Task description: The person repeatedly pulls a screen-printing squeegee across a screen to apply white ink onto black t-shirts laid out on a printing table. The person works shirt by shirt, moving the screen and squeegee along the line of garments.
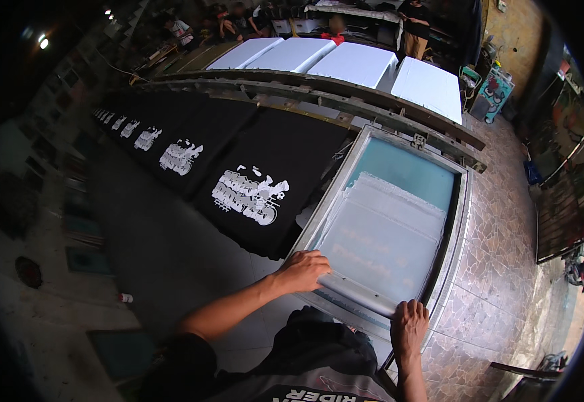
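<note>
My left hand (305, 271) is closed on the left end of a grey squeegee (362, 293), a long bar with small screws along it. At its other end my right hand (410, 325) is closed too, its fingers curled over the bar. The squeegee lies across the near end of a metal-framed printing screen (463, 201). Whitish ink (379, 234) covers most of the mesh, while teal mesh (413, 167) shows at the far end. The blade under the bar is hidden.
Left of the screen, a black shirt (299, 151) bears a white print (248, 194); more printed black shirts (181, 157) stretch away in a row. A metal rail (366, 110) runs behind. White boards (352, 63) lie beyond it. Several people (415, 27) are at the back.
</note>
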`<act>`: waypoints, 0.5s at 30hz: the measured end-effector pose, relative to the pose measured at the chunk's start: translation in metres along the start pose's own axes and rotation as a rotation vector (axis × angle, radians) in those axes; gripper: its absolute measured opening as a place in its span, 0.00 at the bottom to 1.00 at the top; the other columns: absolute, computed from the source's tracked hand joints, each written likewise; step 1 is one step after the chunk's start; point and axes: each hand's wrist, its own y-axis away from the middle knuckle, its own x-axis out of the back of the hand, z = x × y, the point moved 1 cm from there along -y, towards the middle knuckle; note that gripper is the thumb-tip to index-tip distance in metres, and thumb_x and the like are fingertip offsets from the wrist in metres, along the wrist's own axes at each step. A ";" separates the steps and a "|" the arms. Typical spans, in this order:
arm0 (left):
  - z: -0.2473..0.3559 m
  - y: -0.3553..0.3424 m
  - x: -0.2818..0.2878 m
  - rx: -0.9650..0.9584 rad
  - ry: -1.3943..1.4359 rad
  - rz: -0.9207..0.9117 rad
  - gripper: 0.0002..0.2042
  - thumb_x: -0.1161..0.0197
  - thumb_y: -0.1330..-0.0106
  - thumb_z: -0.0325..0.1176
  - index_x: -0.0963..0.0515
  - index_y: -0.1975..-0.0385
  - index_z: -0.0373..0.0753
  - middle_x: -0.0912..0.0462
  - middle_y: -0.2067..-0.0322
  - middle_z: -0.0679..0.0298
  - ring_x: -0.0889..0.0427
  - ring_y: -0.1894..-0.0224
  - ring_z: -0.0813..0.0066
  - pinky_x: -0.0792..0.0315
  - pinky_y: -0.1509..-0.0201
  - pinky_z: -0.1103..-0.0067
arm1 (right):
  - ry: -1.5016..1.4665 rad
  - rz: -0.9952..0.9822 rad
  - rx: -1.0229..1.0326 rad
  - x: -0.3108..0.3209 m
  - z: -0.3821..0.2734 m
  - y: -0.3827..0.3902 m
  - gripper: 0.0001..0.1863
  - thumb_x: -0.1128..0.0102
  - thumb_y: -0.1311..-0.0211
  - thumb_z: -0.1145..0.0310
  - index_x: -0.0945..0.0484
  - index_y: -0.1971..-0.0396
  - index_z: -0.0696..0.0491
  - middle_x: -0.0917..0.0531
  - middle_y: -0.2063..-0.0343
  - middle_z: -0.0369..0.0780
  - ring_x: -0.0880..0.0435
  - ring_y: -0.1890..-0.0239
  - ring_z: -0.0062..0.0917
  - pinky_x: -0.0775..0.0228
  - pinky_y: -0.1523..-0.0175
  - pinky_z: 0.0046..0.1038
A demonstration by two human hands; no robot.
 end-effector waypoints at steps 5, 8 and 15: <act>-0.009 -0.003 -0.011 -0.050 -0.013 0.070 0.18 0.17 0.52 0.37 0.16 0.61 0.44 0.12 0.59 0.70 0.14 0.55 0.68 0.18 0.56 0.69 | -0.015 0.022 -0.068 -0.001 -0.004 -0.004 0.08 0.34 0.49 0.74 0.19 0.66 0.54 0.21 0.66 0.42 0.20 0.58 0.38 0.31 0.52 0.41; -0.005 0.001 0.001 -0.141 0.107 0.099 0.21 0.18 0.54 0.37 0.16 0.59 0.43 0.13 0.58 0.69 0.15 0.55 0.68 0.17 0.55 0.70 | -0.093 0.111 -0.048 -0.006 -0.003 0.002 0.08 0.34 0.51 0.76 0.19 0.69 0.52 0.20 0.68 0.39 0.20 0.60 0.36 0.31 0.54 0.39; -0.011 0.003 -0.004 -0.251 0.031 0.143 0.19 0.32 0.52 0.19 0.16 0.57 0.39 0.14 0.57 0.66 0.16 0.57 0.64 0.16 0.53 0.71 | -0.107 0.207 -0.090 -0.009 -0.015 0.004 0.08 0.34 0.51 0.77 0.19 0.69 0.52 0.20 0.70 0.39 0.20 0.63 0.36 0.31 0.55 0.38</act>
